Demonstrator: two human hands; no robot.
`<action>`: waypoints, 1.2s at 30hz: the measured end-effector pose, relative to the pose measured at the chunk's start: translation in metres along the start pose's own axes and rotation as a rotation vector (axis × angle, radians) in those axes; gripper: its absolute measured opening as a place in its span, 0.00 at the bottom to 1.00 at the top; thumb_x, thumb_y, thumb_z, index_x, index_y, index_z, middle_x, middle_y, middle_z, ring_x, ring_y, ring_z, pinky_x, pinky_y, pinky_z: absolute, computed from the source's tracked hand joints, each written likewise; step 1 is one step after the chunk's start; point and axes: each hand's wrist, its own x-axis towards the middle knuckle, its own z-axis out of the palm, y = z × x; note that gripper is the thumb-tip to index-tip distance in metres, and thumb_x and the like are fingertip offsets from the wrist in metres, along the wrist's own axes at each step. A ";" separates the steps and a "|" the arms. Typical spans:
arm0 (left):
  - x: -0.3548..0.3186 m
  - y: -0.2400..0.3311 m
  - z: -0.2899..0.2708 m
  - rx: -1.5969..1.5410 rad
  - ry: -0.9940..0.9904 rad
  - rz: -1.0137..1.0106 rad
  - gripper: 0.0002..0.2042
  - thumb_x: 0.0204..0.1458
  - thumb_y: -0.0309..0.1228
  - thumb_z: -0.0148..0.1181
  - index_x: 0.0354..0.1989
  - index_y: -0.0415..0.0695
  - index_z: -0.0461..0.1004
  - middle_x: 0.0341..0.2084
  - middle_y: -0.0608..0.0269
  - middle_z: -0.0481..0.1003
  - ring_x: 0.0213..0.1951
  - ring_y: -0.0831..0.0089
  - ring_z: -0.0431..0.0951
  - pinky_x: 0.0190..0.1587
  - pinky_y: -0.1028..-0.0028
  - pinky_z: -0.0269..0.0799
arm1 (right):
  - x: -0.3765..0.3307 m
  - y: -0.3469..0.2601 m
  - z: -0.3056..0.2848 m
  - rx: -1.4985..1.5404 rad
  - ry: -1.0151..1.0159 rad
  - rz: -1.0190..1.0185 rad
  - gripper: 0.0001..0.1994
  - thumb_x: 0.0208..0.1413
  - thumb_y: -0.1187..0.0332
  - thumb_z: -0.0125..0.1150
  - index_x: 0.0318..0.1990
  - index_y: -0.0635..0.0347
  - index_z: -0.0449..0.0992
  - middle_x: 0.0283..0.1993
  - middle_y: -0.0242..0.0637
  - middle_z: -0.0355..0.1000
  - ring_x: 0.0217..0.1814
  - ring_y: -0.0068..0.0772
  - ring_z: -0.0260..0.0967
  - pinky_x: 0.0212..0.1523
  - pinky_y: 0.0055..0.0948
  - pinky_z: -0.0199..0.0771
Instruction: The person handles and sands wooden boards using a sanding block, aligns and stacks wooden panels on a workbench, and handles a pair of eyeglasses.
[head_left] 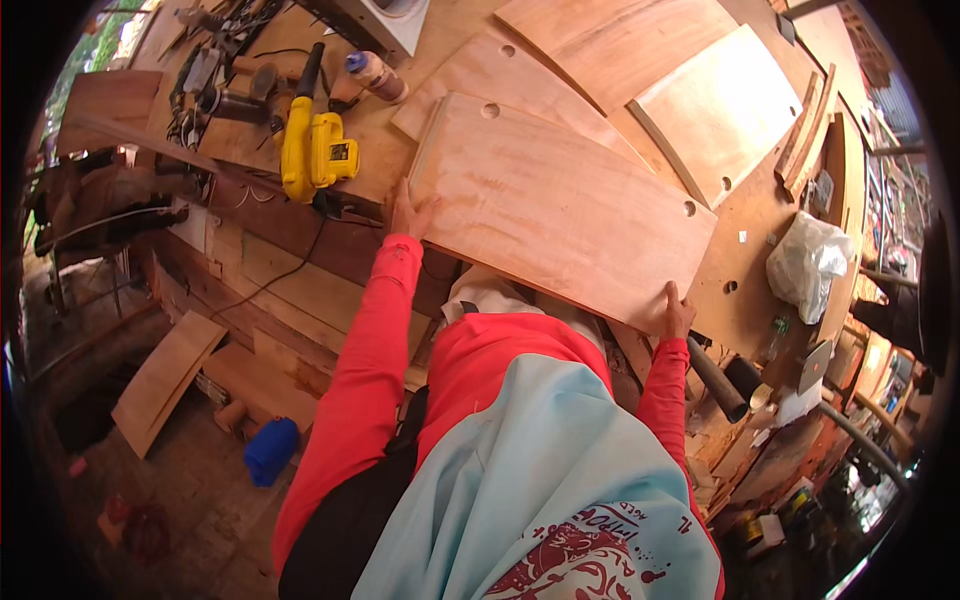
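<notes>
A flat wooden panel (560, 200) with two round cut-outs near its far edge lies in front of me, overhanging the near edge of the workbench. My left hand (407, 212) grips its near left corner, fingers along the left end. At the near right corner my right hand (678, 312) is closed on the edge, the thumb on the upper face. The fingers beneath the panel are hidden. Behind it rests another panel with a round cut-out (470, 75), partly covered. A paler panel (715, 110) with two cut-outs sits to the far right.
Left of the panel stands a yellow blower (315, 150), with a bottle (376, 77) behind it. A clear plastic bag (808, 258) and curved wood strips (806, 135) are on the right. Dark tubes (718, 380) stick out near my right arm. A blue container (270, 450) is low on the left.
</notes>
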 end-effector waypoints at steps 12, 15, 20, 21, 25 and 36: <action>0.013 0.029 -0.003 -0.219 -0.329 -0.272 0.33 0.53 0.56 0.59 0.53 0.35 0.72 0.47 0.52 0.76 0.49 0.65 0.74 0.54 0.67 0.67 | 0.060 0.011 -0.036 -0.089 -0.099 -0.090 0.31 0.53 0.38 0.60 0.19 0.62 0.70 0.17 0.27 0.61 0.17 0.23 0.57 0.17 0.33 0.54; -0.006 0.025 -0.018 -0.596 -0.327 -0.402 0.22 0.56 0.41 0.63 0.51 0.38 0.74 0.43 0.63 0.77 0.43 0.76 0.74 0.47 0.74 0.71 | 0.035 -0.052 -0.034 0.067 -0.338 0.011 0.24 0.56 0.50 0.63 0.42 0.67 0.77 0.37 0.39 0.77 0.37 0.25 0.72 0.37 0.28 0.72; -0.014 -0.014 -0.050 -0.786 -0.644 -0.396 0.23 0.59 0.41 0.60 0.54 0.35 0.71 0.46 0.62 0.75 0.46 0.73 0.75 0.50 0.71 0.72 | 0.027 -0.061 -0.040 -0.006 -0.119 -0.053 0.35 0.47 0.36 0.61 0.29 0.70 0.74 0.25 0.49 0.73 0.31 0.40 0.73 0.37 0.37 0.72; -0.019 -0.008 -0.047 -0.813 -0.697 -0.400 0.23 0.59 0.42 0.59 0.55 0.35 0.70 0.47 0.62 0.75 0.47 0.74 0.75 0.52 0.72 0.71 | 0.028 -0.057 -0.044 0.032 -0.111 -0.069 0.35 0.47 0.36 0.61 0.31 0.71 0.75 0.25 0.49 0.73 0.31 0.42 0.74 0.37 0.39 0.72; -0.024 -0.055 -0.025 -0.744 -0.581 -0.591 0.24 0.61 0.43 0.56 0.56 0.34 0.69 0.49 0.63 0.73 0.50 0.75 0.72 0.54 0.74 0.67 | 0.028 -0.068 -0.057 -0.026 -0.179 -0.056 0.35 0.49 0.38 0.61 0.39 0.71 0.77 0.27 0.50 0.74 0.32 0.44 0.74 0.37 0.40 0.72; -0.049 -0.003 -0.042 -0.597 -0.466 -0.396 0.24 0.61 0.44 0.56 0.54 0.33 0.70 0.46 0.63 0.74 0.44 0.78 0.72 0.48 0.77 0.69 | -0.128 -0.061 -0.059 0.145 0.490 -0.162 0.31 0.53 0.60 0.67 0.59 0.66 0.61 0.55 0.52 0.63 0.61 0.52 0.59 0.63 0.45 0.58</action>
